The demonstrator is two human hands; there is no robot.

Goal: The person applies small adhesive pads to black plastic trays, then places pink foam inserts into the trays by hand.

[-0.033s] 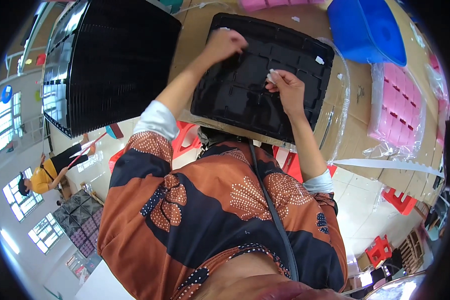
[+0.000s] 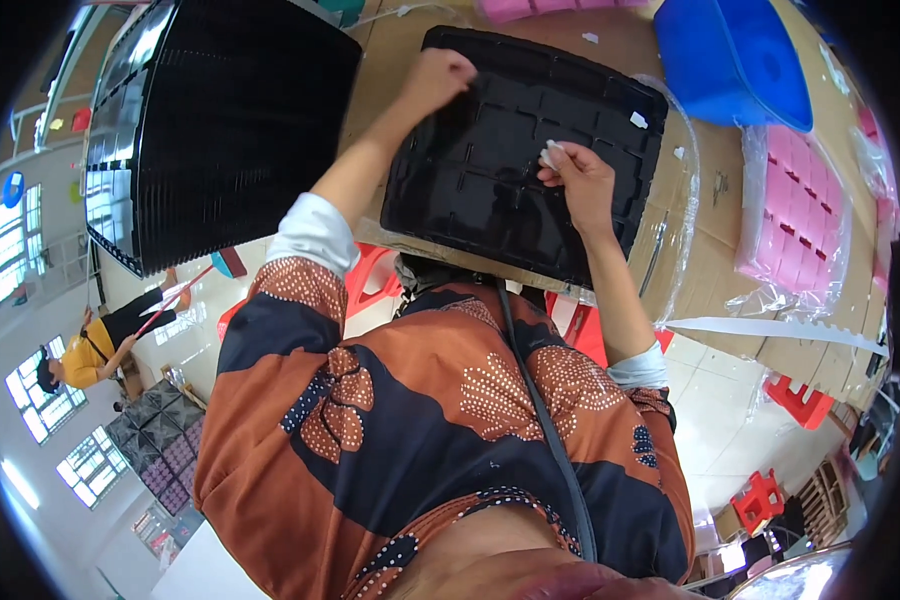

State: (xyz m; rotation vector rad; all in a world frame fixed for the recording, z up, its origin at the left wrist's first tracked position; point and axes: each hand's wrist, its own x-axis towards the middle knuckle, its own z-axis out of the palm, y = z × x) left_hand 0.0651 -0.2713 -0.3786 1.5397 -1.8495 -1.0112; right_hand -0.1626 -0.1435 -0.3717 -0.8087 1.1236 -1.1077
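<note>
At L, stack of black plastic trays (image 2: 245,130). Next, person's L hand (image 2: 438,82) over upper-L of a flat black gridded plastic tray (image 2: 495,205) on cardboard-covered counter (image 2: 715,215); fingers curled, blurred, can't tell if gripping. R hand (image 2: 585,182) pinches small white piece (image 2: 550,155) above tray's R half. Far R: blue plastic bin (image 2: 725,70), pink blocks in clear wrap (image 2: 795,225).

Black tray (image 2: 485,175) mid-area free; black stack (image 2: 250,130) blocks left, blue bin (image 2: 705,60) far right.
</note>
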